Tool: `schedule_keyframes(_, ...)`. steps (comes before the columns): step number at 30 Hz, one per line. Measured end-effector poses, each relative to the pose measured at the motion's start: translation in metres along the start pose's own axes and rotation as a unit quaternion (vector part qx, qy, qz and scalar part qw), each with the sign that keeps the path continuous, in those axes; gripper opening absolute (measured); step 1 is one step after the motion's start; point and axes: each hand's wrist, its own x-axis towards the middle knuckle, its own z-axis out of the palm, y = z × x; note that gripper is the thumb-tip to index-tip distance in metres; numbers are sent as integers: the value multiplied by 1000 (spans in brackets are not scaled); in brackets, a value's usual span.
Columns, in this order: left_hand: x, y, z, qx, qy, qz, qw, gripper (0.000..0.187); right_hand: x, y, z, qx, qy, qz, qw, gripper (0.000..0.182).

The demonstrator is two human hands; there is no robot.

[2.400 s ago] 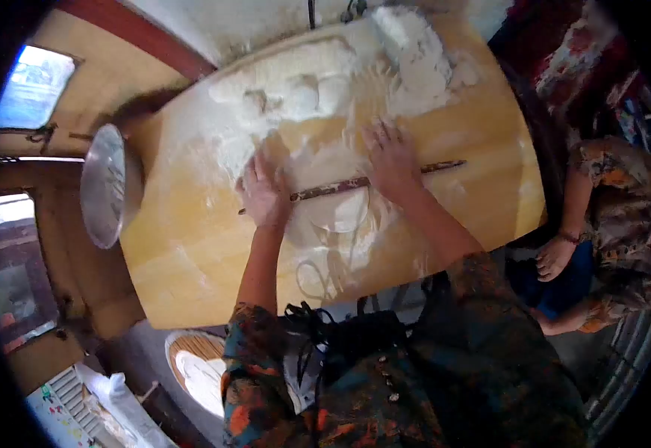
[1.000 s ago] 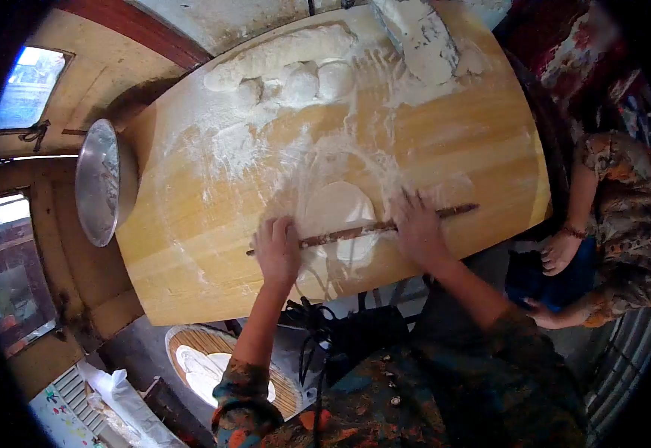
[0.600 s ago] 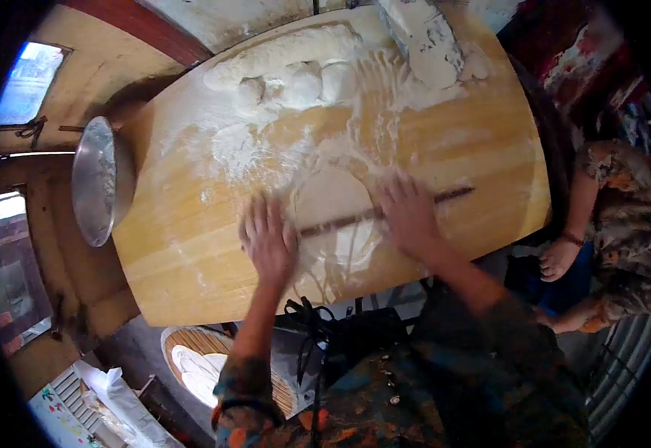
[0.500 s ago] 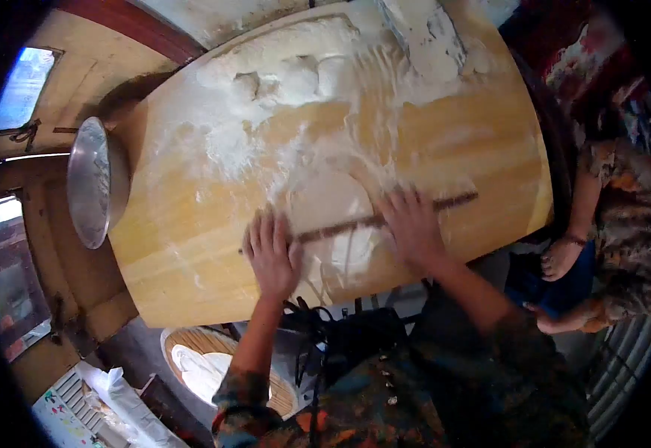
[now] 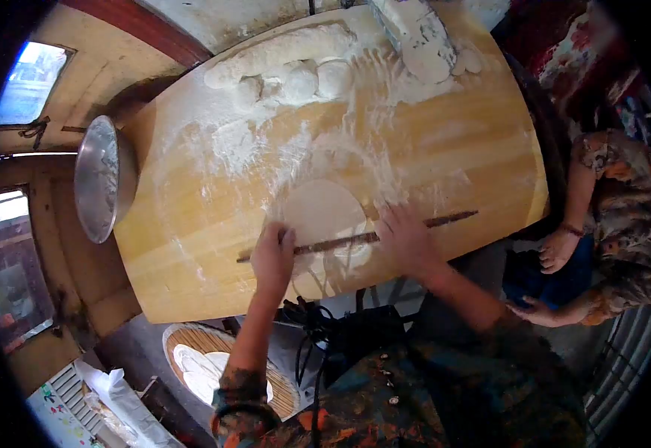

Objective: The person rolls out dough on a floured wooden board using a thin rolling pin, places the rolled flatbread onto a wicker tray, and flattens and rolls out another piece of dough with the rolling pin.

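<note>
A thin dark rolling pin (image 5: pixel 333 243) lies across the near part of a flat round sheet of dough (image 5: pixel 322 210) on the wooden board (image 5: pixel 460 157). My left hand (image 5: pixel 272 257) is closed around the pin left of the dough's middle, its fingers curled. Over the pin on the right side rests my right hand (image 5: pixel 409 237), fingers bent across it and slightly blurred. Both ends of the pin stick out past my hands. Part of the dough's near edge lies under the pin, towards my body.
Floured dough lumps (image 5: pixel 299 81) and a long dough roll (image 5: pixel 281 54) lie at the far side. A metal bowl (image 5: pixel 105 179) stands left of the board. Below is a woven tray (image 5: pixel 288 388) with flat dough rounds. Another person's hand (image 5: pixel 559 250) is at right.
The rolling pin has shifted slightly towards my body, exposing more of the dough beyond it. My left fingers went from stretched over the pin to curled; my right hand moved slightly nearer.
</note>
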Motion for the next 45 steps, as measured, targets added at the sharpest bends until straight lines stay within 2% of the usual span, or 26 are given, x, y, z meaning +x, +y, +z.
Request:
schedule_keyframes(2,-23,-19,1,59,70,41,995,22,3,-3,13,61,54,78,994,55)
schedule_keyframes(3,-14,-34,5,138,116,77,981,25,6,-4,17,91,81,114,986,58)
schedule_keyframes(5,14,-66,11,287,208,144,924,31,47,6,-4,42,18,134,990,65)
schedule_keyframes(7,70,-34,-18,186,198,-16,962,39,106,29,-15,-27,38,157,987,68)
schedule_keyframes(9,108,-27,-22,140,297,-21,944,45,151,52,-12,15,109,199,974,68)
schedule_keyframes(12,80,-28,-10,179,212,60,959,51,131,45,-2,2,112,150,982,70)
schedule_keyframes(13,53,-28,-4,230,182,62,954,54,106,34,-3,3,63,138,989,69)
schedule_keyframes(14,25,-35,5,198,167,80,963,57,76,21,-4,4,13,124,992,69)
schedule_keyframes(16,-18,-37,6,226,116,118,960,61,28,4,-4,3,-71,79,994,73)
schedule_keyframes(18,-19,-36,8,209,108,127,964,62,36,9,0,16,-44,108,993,72)
schedule_keyframes(21,39,-27,-8,155,153,146,965,61,94,31,-15,9,24,174,984,69)
schedule_keyframes(23,63,-31,-6,145,145,124,971,61,110,52,-4,40,88,153,984,67)
schedule_keyframes(24,57,-34,-6,204,147,147,957,54,117,65,-2,54,117,140,982,66)
schedule_keyframes(27,33,-47,-9,129,136,213,959,44,115,107,-23,-164,-17,34,986,70)
schedule_keyframes(30,16,-64,-9,172,124,246,946,35,125,124,-10,-54,20,132,990,72)
schedule_keyframes(33,-8,-65,-29,217,88,279,931,33,145,129,4,-37,48,137,989,72)
schedule_keyframes(36,-32,-72,-45,207,50,293,932,33,160,130,-1,-45,45,113,992,73)
schedule_keyframes(39,-52,-67,-50,180,18,338,924,34,161,121,-4,-57,57,71,994,72)
schedule_keyframes(42,-51,-78,-28,172,5,319,932,35,156,92,-2,137,-92,-39,986,70)
schedule_keyframes(45,-48,-85,-13,142,41,325,934,36,111,52,-17,117,-67,-162,978,67)
